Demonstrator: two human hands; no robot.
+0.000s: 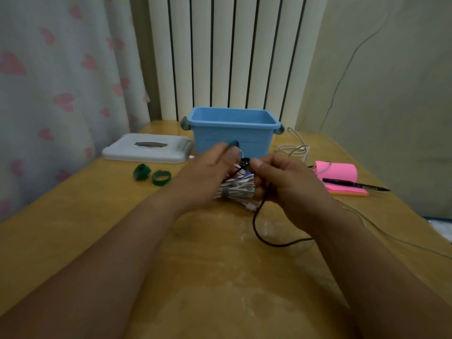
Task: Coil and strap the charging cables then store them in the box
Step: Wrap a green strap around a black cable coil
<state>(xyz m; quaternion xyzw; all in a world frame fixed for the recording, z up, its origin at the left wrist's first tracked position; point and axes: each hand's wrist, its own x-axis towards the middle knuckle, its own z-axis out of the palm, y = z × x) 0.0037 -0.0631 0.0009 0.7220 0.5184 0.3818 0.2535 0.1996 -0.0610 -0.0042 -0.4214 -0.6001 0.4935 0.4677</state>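
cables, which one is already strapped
The white cable bundle in front of the blue box: a grey strap wraps it. The black cable trails loose; the white cable right of the box lies unstrapped.

Lid (146,149) left of box (232,140)

A white cable bundle (236,189), bound by a grey strap (226,192), lies between the left hand (208,174) and the right hand (288,182). A black cable (259,226) is pinched in the right hand and loops down beneath it. The open blue box (230,140) stands just beyond both hands. Two green straps (160,177) lie left of the left hand.
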